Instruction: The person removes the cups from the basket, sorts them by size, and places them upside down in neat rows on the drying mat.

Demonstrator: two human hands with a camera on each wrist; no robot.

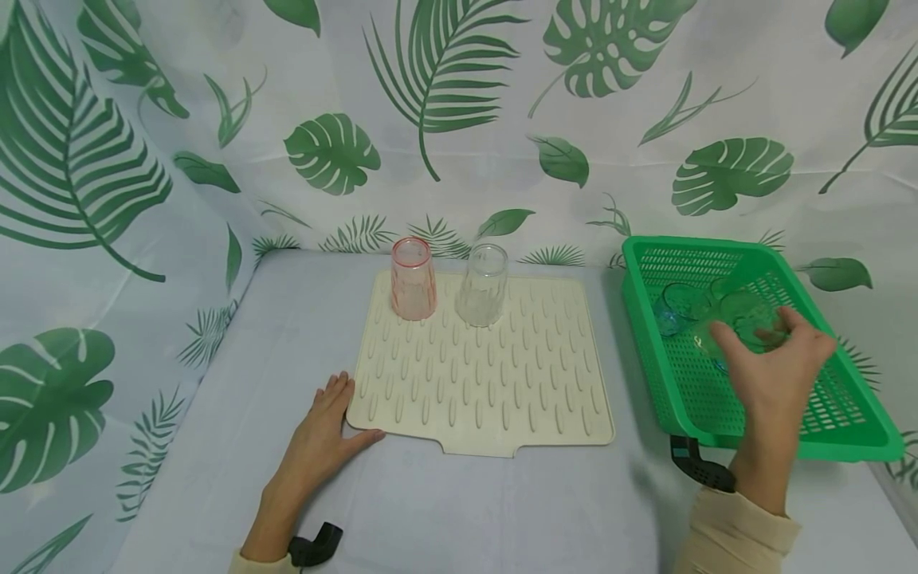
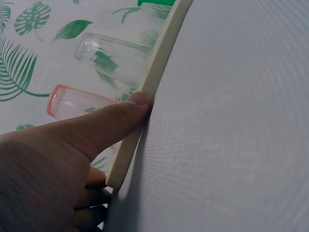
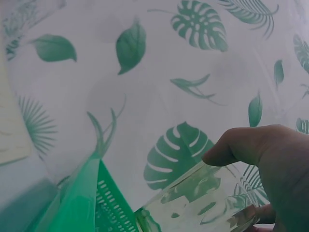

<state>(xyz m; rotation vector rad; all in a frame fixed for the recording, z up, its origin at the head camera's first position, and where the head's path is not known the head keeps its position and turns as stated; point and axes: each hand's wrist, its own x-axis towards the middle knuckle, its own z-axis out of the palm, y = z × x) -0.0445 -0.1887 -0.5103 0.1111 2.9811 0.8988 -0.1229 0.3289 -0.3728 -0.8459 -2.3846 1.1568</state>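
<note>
My right hand [image 1: 780, 375] grips a yellowish-tinted drinking glass [image 3: 193, 200] between thumb and fingers, inside or just above the green basket [image 1: 649, 359]. The glass lies tilted in the right wrist view. Other glasses [image 1: 681, 301], one bluish at its base, sit in the basket, partly hidden by the held one. My left hand [image 1: 321, 442] rests at the near left corner of a cream ridged drying mat [image 1: 480, 383], its thumb touching the front edge and its fingers along the left side. Upside down on the mat's far part stand a pink glass [image 1: 413, 283] and a clear glass [image 1: 483, 287].
A leaf-patterned cloth [image 1: 445, 175] hangs behind and to the left of the table. The white table surface [image 1: 502, 510] runs around the mat. The basket's raised rim [image 1: 853, 375] stands at the right, apart from the mat.
</note>
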